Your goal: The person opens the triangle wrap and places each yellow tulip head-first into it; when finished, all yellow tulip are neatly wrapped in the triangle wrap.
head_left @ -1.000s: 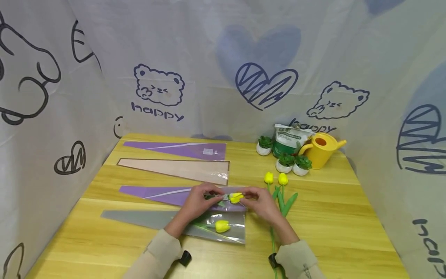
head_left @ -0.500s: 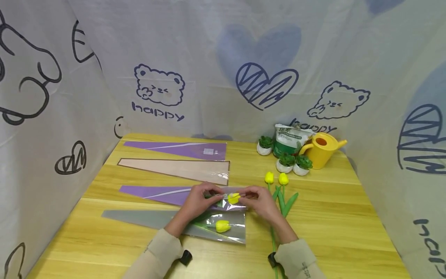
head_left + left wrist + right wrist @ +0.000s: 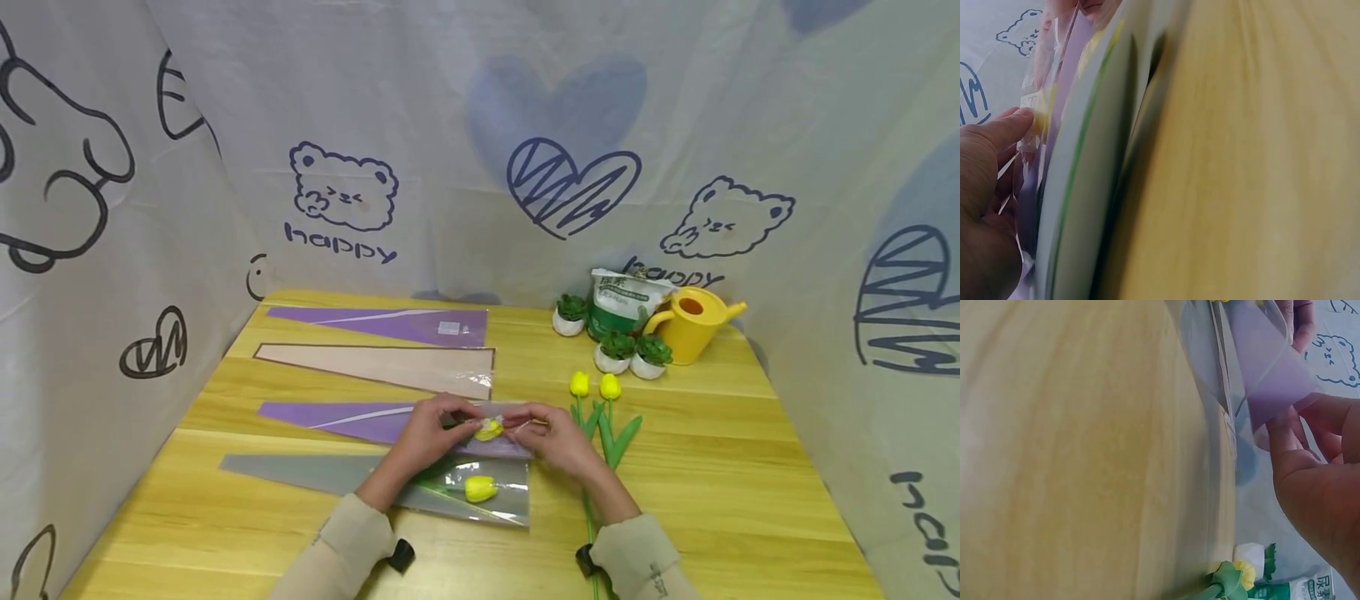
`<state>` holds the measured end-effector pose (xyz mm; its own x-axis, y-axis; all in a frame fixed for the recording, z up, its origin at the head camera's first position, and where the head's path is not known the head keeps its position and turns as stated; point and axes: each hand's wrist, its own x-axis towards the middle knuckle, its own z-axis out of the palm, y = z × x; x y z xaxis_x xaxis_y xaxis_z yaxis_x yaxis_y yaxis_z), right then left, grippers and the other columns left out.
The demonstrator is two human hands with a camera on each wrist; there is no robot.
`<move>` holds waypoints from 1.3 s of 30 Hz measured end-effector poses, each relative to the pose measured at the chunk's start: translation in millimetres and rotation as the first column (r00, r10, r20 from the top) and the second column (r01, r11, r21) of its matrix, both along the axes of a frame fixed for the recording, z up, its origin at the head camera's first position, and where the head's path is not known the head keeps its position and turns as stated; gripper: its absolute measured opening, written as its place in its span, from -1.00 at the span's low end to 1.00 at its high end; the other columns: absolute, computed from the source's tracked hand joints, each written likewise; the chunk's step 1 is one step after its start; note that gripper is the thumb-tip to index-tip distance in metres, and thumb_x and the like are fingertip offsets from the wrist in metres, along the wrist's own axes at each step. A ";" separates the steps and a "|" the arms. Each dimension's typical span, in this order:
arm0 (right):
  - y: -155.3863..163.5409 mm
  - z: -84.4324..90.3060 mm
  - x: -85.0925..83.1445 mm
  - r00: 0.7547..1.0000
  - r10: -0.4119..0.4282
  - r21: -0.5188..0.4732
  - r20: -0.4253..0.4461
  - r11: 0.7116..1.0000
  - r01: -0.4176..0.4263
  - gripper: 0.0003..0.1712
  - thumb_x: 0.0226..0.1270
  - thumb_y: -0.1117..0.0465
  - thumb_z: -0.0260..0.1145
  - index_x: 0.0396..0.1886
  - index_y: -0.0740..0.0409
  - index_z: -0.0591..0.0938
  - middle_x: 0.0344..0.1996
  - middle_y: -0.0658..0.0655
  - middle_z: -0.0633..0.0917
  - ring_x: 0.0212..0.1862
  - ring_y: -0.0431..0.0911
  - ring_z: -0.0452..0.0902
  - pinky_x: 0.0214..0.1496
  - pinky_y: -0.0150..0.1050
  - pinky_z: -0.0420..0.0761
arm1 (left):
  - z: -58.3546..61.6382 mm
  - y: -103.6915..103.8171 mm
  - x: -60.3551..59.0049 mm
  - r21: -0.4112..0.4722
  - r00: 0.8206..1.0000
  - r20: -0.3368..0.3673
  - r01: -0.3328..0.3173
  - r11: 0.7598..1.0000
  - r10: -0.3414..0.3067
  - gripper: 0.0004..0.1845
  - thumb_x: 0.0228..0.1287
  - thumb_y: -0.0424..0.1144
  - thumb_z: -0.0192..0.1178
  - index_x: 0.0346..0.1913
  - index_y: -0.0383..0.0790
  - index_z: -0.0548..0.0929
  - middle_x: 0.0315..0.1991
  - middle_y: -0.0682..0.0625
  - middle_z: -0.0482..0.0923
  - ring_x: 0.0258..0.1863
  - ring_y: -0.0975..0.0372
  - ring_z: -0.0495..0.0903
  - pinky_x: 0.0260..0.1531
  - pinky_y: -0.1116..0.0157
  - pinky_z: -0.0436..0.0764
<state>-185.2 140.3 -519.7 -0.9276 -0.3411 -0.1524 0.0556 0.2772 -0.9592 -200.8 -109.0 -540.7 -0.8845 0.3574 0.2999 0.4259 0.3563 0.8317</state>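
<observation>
Head view: centre of frame, left hand (image 3: 429,433) and right hand (image 3: 553,435) both pinch the wide mouth of a purple-and-clear plastic flower sleeve (image 3: 360,417) with a yellow artificial tulip head (image 3: 488,430) inside, between the fingertips. Just below, a grey plastic sleeve (image 3: 337,472) holds another yellow tulip (image 3: 480,487). Right of the hands, two loose yellow tulips (image 3: 594,386) lie on the wooden table (image 3: 712,467). Upper right: yellow watering can (image 3: 693,321).

Left wrist view: blurry; thumb (image 3: 1004,128) presses clear film (image 3: 1041,94) at upper left.

Right wrist view: fingers (image 3: 1300,434) grip the purple film edge (image 3: 1266,381) at upper right; tulips at bottom edge.
</observation>
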 end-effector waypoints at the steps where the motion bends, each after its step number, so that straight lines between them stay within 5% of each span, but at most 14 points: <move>1: 0.0 -0.4 -0.1 1.000 0.007 -0.008 0.006 1.000 -0.007 -0.72 0.50 0.33 0.30 0.14 0.20 0.69 0.11 0.23 0.74 0.18 0.08 0.70 0.17 -0.16 0.70 | 0.0 -0.5 -0.5 -0.003 1.000 -0.002 -0.004 1.000 0.004 -0.85 0.27 -0.24 0.47 -0.11 -0.05 0.83 -0.14 0.06 0.78 -0.19 0.26 0.69 -0.11 0.30 0.70; 5: 2.9 -1.5 0.2 1.000 0.013 0.018 -0.016 1.000 -0.013 -0.70 0.55 0.36 0.22 0.19 0.23 0.65 0.15 0.27 0.70 0.20 0.11 0.68 0.20 -0.13 0.69 | -0.3 -3.5 -2.8 -0.027 1.000 -0.008 -0.024 0.999 0.024 -0.86 0.26 -0.25 0.47 -0.12 -0.04 0.83 -0.16 0.08 0.79 -0.19 0.27 0.69 -0.10 0.30 0.68; 15: 13.2 0.9 2.5 0.988 -0.146 0.075 -0.057 0.986 0.150 -0.63 0.52 0.27 0.30 0.25 0.17 0.64 0.07 0.17 0.72 0.07 -0.02 0.67 0.22 -0.09 0.64 | -2.3 -7.5 -5.5 -0.089 1.000 0.001 -0.022 0.996 0.022 -0.85 0.25 -0.26 0.48 -0.13 -0.03 0.83 -0.18 0.11 0.79 -0.21 0.29 0.69 -0.10 0.29 0.69; 23: 18.0 -3.0 1.1 0.995 -0.088 0.076 -0.044 0.993 0.091 -0.50 0.45 0.38 0.33 0.35 0.18 0.55 0.15 0.25 0.66 0.15 0.10 0.66 0.18 -0.12 0.69 | -1.7 -16.1 -4.9 -0.149 0.999 0.038 0.024 0.989 -0.019 -0.81 0.27 -0.28 0.47 -0.07 -0.04 0.80 -0.08 0.08 0.77 -0.09 0.25 0.71 0.03 0.24 0.70; 30: 17.1 -2.2 2.0 0.998 0.043 0.137 -0.053 0.990 -0.035 -0.58 0.50 0.31 0.31 0.31 0.23 0.58 0.21 0.28 0.66 0.21 0.17 0.63 0.22 -0.06 0.68 | -1.5 -35.4 -7.8 -0.224 0.999 0.015 -0.034 0.974 0.038 -0.77 0.27 -0.26 0.46 -0.03 -0.02 0.80 -0.02 0.07 0.78 0.05 0.14 0.70 0.19 0.03 0.62; 39: 16.0 -2.6 2.6 0.998 0.031 0.161 -0.045 0.987 -0.024 -0.61 0.51 0.24 0.33 0.27 0.17 0.62 0.22 0.20 0.67 0.22 0.13 0.62 0.22 -0.03 0.67 | -5.3 -39.8 -6.2 -0.304 0.999 0.038 -0.015 0.952 0.028 -0.73 0.28 -0.17 0.46 0.04 -0.03 0.79 0.00 0.07 0.78 0.00 0.13 0.66 0.14 0.03 0.59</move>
<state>-182.7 156.3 -522.3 -0.9257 -0.3412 -0.1635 0.0016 0.4286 -0.9035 -206.9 -148.8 -546.0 -0.9024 0.4063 0.1433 0.3829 0.6037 0.6992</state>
